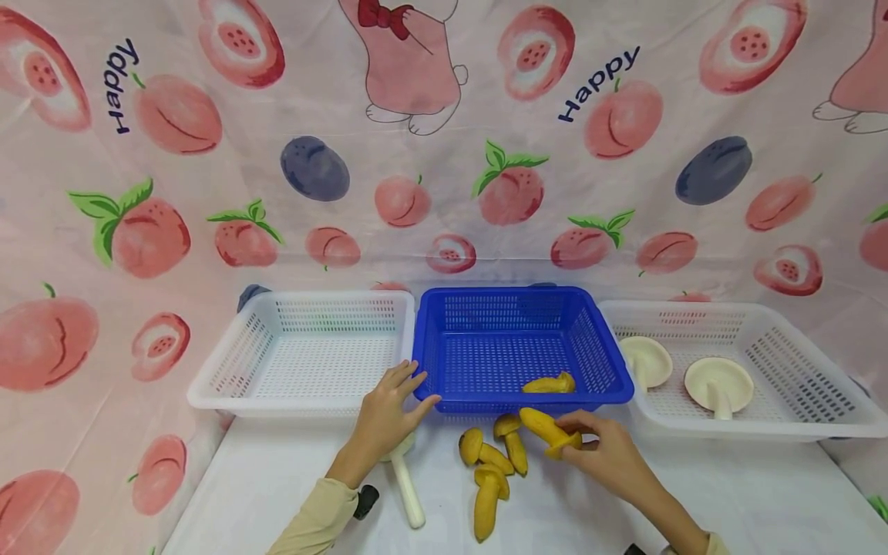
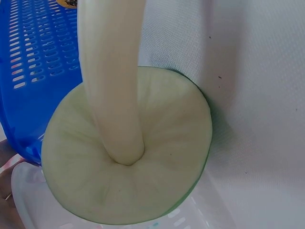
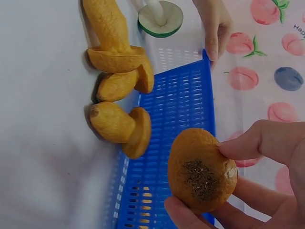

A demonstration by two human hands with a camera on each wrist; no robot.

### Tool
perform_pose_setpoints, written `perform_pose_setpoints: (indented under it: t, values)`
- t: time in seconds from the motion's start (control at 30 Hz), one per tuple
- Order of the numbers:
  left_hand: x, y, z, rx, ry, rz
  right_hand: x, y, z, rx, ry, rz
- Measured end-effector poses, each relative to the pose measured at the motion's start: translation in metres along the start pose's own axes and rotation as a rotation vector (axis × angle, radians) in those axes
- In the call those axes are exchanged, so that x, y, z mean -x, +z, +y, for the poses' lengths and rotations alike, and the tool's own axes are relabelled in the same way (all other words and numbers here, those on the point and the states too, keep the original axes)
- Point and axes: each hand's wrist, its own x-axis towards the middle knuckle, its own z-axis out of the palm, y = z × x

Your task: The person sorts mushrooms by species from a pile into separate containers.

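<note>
Far left, a white basket [image 1: 305, 354] sits on the desk [image 1: 277, 493], nothing visible inside it. Next along, the left hand [image 1: 388, 412] lies with its fingers out straight, fingertips against the near corner of the blue basket [image 1: 516, 347], holding nothing; a white mushroom [image 1: 405, 486] lies just under it, cap tucked beneath the palm, stem pointing toward the person. Middle of the desk, three yellow mushrooms [image 1: 492, 470] lie bunched together just in front of the blue basket, and one more yellow one [image 1: 549, 383] rests inside it. Now the right hand [image 1: 610, 459]: it pinches a yellow mushroom [image 1: 548, 429] between thumb and fingers at the cap end, held near the blue basket's front rim. It looks light and stiff, likely a smooth toy, so the cap edge or the stem both seem fair places to grip. Far right, another white basket [image 1: 798, 370] holds two white mushrooms [image 1: 718, 384].
</note>
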Motion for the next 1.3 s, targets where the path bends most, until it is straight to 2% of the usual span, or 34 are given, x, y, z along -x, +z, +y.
perform_pose_setpoints:
  t: [0.17,0.47,0.8,1.3]
  values:
    - [0.0,0.0,0.0,0.009,-0.012,-0.002,-0.003,-0.004,-0.005,-0.029,-0.044,-0.002]
    - [-0.001,-0.001,0.001,0.002,0.002,0.013,-0.008,-0.011,-0.016,0.01,-0.093,-0.017]
    - [-0.001,-0.001,0.002,0.008,-0.002,0.007,-0.02,-0.02,-0.024,0.071,-0.27,-0.018]
    - [0.001,0.0,0.001,0.016,-0.006,0.002,-0.05,-0.023,-0.033,0.086,-0.326,-0.046]
